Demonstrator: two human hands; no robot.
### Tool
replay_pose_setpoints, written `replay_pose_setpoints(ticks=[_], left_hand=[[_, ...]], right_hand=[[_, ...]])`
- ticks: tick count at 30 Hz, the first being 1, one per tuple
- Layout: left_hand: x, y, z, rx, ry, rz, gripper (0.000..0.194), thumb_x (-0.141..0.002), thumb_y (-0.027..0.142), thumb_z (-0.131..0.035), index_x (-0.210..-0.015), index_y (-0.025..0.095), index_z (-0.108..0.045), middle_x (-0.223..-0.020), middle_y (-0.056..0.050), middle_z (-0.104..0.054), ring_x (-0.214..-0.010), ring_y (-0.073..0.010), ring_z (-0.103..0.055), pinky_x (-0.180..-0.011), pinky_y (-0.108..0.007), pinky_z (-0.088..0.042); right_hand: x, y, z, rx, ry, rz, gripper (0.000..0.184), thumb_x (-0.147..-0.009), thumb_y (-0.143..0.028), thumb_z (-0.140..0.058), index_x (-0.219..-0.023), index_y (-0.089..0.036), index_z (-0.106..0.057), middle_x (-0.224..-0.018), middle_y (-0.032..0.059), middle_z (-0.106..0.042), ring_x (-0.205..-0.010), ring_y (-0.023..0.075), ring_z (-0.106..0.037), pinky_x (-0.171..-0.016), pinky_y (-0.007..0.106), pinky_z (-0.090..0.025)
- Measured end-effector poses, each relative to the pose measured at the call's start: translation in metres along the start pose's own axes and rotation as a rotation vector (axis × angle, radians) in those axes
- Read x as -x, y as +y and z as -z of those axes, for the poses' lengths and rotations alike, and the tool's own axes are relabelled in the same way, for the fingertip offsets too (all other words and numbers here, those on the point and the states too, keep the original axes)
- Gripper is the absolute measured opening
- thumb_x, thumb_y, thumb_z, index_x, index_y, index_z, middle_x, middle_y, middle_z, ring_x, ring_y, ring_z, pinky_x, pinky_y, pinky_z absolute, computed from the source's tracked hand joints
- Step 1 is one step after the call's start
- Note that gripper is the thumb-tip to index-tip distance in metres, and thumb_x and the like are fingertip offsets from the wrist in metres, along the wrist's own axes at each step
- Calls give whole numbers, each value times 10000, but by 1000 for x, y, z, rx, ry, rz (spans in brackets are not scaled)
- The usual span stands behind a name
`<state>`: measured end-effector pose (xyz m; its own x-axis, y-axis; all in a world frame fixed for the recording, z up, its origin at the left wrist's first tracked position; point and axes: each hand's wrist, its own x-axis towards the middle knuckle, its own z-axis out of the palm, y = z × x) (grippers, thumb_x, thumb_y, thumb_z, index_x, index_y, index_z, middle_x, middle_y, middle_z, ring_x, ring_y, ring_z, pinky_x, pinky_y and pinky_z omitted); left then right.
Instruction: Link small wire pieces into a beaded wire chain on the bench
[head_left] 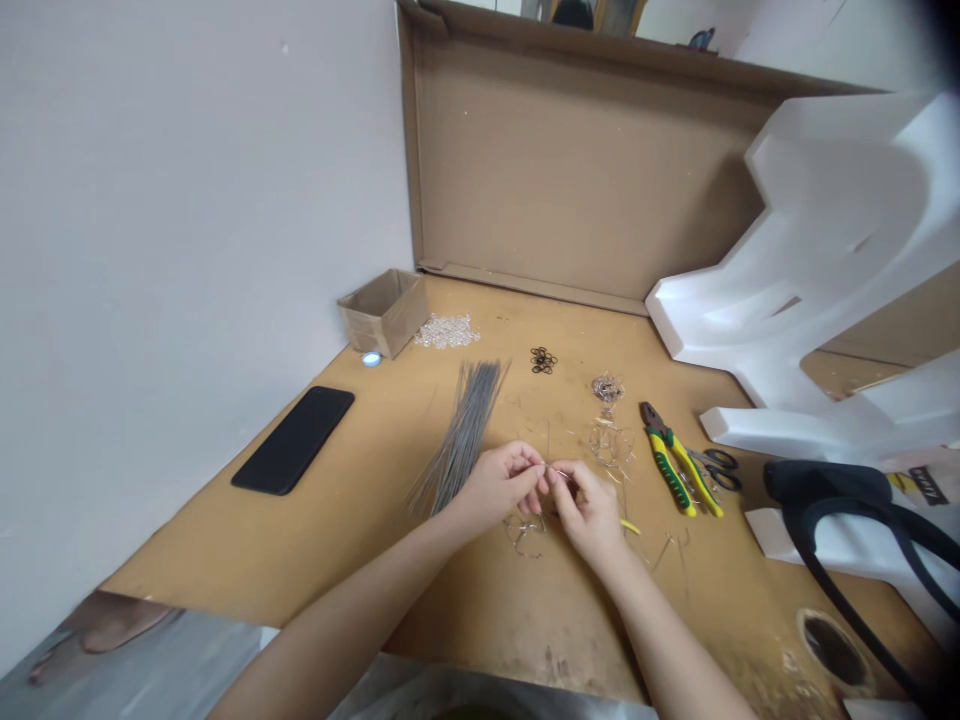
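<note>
My left hand [506,480] and my right hand [583,498] meet over the middle of the table, both with fingers pinched. Between their fingertips runs a short piece of thin metal wire [556,471], mostly covered by the fingers. Just left of my left hand lies a bundle of straight grey wires [466,430]. Bent wire pieces [523,537] rest on the table below my hands. Beyond my right hand are a loose tangle of bent wires [611,445] and a small pile of wire pieces [607,388].
Green-and-yellow pliers [679,465] and scissors [718,467] lie at right, near white foam [840,230] and a black strap [825,500]. Black rings [543,360], clear bits [448,331], a small box [384,312] and a phone [294,440] are farther left. Cardboard [577,165] stands behind.
</note>
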<state>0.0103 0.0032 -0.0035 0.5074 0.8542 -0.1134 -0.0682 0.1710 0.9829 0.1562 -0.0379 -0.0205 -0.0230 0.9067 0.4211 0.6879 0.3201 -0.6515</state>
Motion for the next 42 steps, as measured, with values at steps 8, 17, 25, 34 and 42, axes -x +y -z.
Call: replay_pose_setpoints(ticks=[8,17,25,34,42], left_hand=[[8,-3,-1,-453,81,-158,108,-816,271,-457,-800,183,-517,-638,9,-610,-586,-121,-606,-576,-230,-464],[10,-6,-4,-955,159,-283,148,-853,244,-398,-858,194,-536,-760,-10,-649,-682,-138,-598,-604,-229,-406],[11,-16,-7,-1157,167,-422,231,-889,249,-314,-817,180,-522,-739,-29,-624,-660,-152,-575,-593,-250,-372],[12,-17,-6,-1143,131,-436,248,-891,275,-317,-807,190,-534,-716,-48,-609,-640,-158,-556,-590,-252,-351],[6,-12,3,-907,121,-351,182,-857,265,-398,-846,200,-568,-756,-34,-636,-662,-153,-574,-613,-251,-376]], right_hand=[[-1,-2,3,25,-82,-33,146,-848,-264,-465,-818,-179,-581,-581,-20,-580,-476,100,-497,-493,196,-366],[-1,-4,0,86,-22,-9,163,-816,-245,-460,-791,-173,-604,-616,5,-607,-517,120,-536,-524,205,-400],[0,-13,-2,44,39,-150,131,-754,-213,-492,-688,-176,-600,-533,-24,-564,-471,108,-514,-487,195,-391],[1,-13,2,58,22,-102,127,-744,-198,-488,-647,-185,-570,-485,-32,-540,-417,101,-488,-430,192,-368],[-1,-6,3,-64,-52,-141,171,-810,-256,-487,-768,-174,-631,-565,0,-615,-491,123,-559,-501,213,-442]])
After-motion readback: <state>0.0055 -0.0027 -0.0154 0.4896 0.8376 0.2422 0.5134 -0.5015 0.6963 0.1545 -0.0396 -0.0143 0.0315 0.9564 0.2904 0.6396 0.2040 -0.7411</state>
